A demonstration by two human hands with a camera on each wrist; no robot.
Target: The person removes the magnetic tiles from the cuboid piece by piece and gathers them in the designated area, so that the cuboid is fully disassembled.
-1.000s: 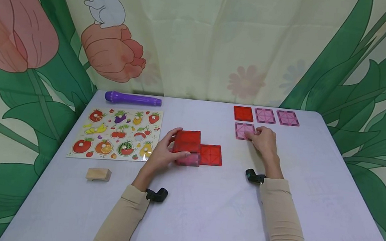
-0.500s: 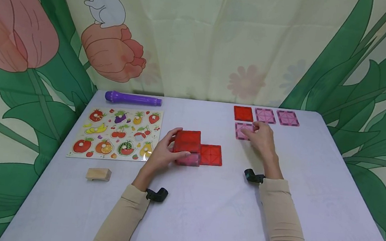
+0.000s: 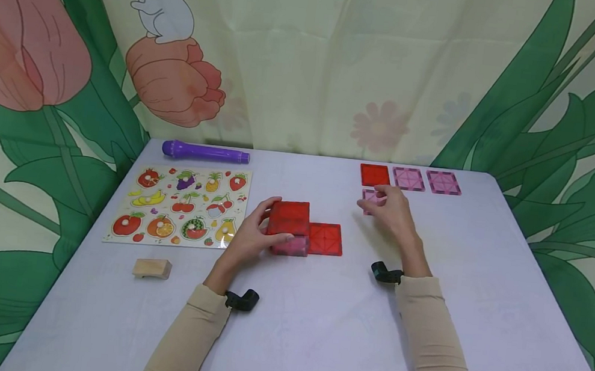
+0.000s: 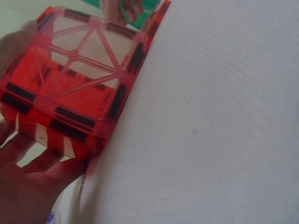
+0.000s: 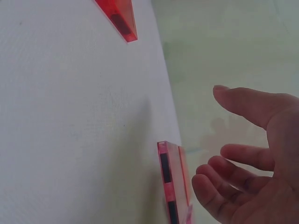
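My left hand [image 3: 248, 239] holds a small box of magnetic tiles [image 3: 289, 216], thumb at its near side and fingers around the far left. The box has a red top and a pink front face [image 4: 74, 55], whose ribs and dark edge magnets show in the left wrist view. A flat red magnetic tile [image 3: 326, 239] lies against the box's right side. Over a pink magnetic tile [image 3: 374, 198] hovers my right hand [image 3: 398, 219], partly covering it. In the right wrist view its thumb and fingers are apart, with nothing between them.
Behind the right hand lie a red tile [image 3: 375, 175] and two pink tiles [image 3: 409, 179]. At the left are a fruit puzzle board [image 3: 166, 211], a purple toy microphone [image 3: 205, 152] and a wooden block [image 3: 151, 268]. A printed curtain [image 3: 307, 90] hangs behind the table.
My right hand has moved left from the pink tile's right edge and now hovers over it. The tiles and my left hand have stayed put.
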